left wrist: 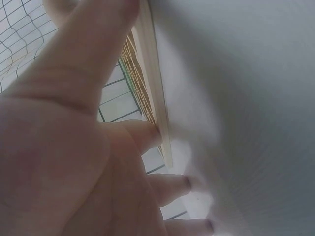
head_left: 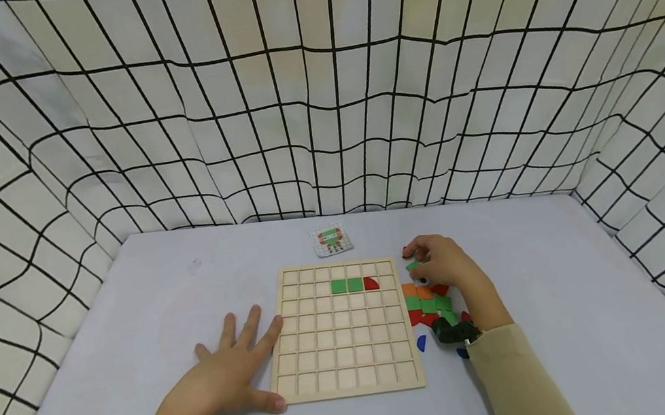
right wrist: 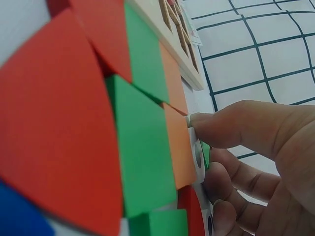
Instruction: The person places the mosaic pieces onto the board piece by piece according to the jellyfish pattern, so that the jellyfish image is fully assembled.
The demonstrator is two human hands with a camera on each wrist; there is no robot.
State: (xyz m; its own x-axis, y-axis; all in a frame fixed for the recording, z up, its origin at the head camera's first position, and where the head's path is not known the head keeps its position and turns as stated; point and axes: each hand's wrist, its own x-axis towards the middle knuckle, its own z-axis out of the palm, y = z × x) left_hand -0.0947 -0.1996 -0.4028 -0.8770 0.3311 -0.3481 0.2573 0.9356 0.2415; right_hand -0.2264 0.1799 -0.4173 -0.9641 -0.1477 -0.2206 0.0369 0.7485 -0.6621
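My left hand [head_left: 228,377] lies spread at the left edge of a wooden grid board [head_left: 332,374], its thumb and a finger touching the rim. In the left wrist view the fingers [left wrist: 167,189] are straight beside the board's side. Two green squares [head_left: 346,286] and a red quarter-circle [head_left: 371,284] sit in the board's second row from the far side. Right of the board, my right hand [head_left: 445,262] has its thumb and fingers curled about a green piece [head_left: 412,266], which shows between them. Just below the thumb lies a white piece with a dark spot [right wrist: 198,156].
A small pattern card [head_left: 331,240] lies behind the board. Orange squares [head_left: 416,291], green squares [head_left: 428,305] and red pieces [right wrist: 59,128] cluster under my right forearm. A blue half-round piece [head_left: 422,343] lies nearer me. Black netting [head_left: 321,106] borders the white table [head_left: 562,277].
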